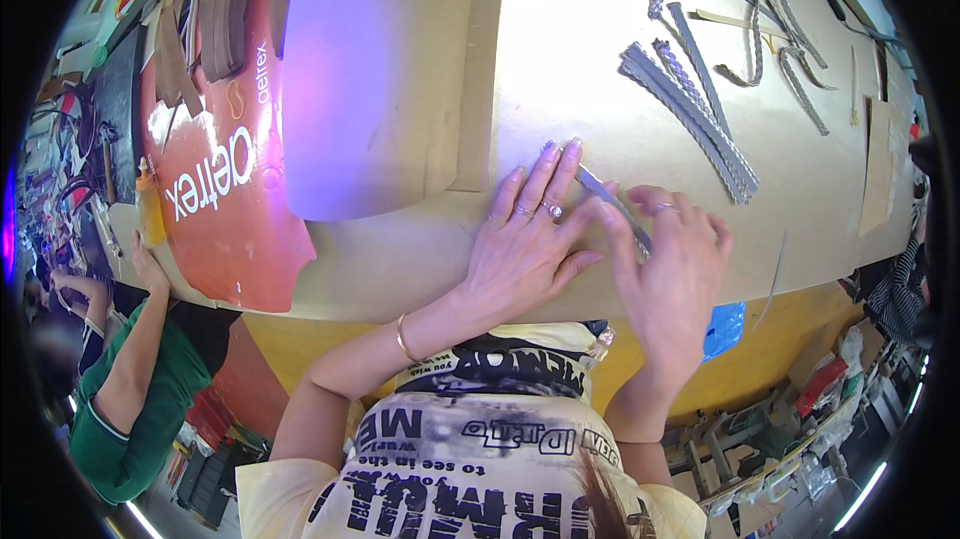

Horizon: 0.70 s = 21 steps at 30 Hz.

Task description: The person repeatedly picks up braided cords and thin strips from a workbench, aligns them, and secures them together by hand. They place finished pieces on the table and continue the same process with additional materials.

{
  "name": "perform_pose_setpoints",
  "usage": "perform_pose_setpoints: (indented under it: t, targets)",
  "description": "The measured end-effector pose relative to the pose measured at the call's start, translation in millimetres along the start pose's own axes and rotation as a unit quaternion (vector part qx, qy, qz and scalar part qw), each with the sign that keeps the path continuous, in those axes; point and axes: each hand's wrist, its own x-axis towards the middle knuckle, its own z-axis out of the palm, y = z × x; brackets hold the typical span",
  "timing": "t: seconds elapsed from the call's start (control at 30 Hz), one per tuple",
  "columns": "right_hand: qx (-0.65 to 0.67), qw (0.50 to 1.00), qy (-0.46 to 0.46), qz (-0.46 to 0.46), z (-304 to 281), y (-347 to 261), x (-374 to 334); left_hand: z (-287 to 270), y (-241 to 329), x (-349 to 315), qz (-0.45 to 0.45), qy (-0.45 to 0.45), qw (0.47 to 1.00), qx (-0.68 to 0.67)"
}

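A narrow grey braided strap (592, 181) lies slantwise on the tan work surface in front of me. My left hand (530, 239) rests on its far end, fingers stretched out flat and palm down. Closer to me, the bent fingers of my right hand (672, 259) close around the strap's near part; its thumb and index finger come close to my left index finger. The exact grip is partly hidden behind the fingers. Beyond my right hand lies a bundle of similar grey braided straps (690, 124), side by side.
Loose braided pieces (755, 39) are scattered at the far right, near a cardboard piece (880, 164). A large curved cardboard sheet (380, 89) and a red sheet (235, 239) with brown strips (222, 19) lie left. A person in green (130, 419) stands by a yellow bottle (150, 209).
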Motion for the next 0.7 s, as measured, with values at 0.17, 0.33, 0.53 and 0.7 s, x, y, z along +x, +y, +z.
perform_pose_setpoints:
  t: [0.17,0.33,0.53,0.7]
  targets:
    - [-0.017,0.999,-0.032,0.011,4.3,-15.6,4.5,-4.1,-3.1,-2.5,0.008,-0.010,1.000,-0.004]
    - [0.155,0.984,-0.071,0.055,6.9,-15.9,16.7,-6.0,-5.1,3.4,0.015,-0.020,1.000,-0.007]
    - [0.444,0.884,-0.084,0.123,19.0,-2.3,25.8,-11.8,-8.1,5.6,0.024,-0.017,1.000,-0.011]
    - [0.387,0.909,-0.082,0.132,28.0,11.9,16.0,-17.7,-8.0,7.7,0.025,-0.039,0.998,-0.031]
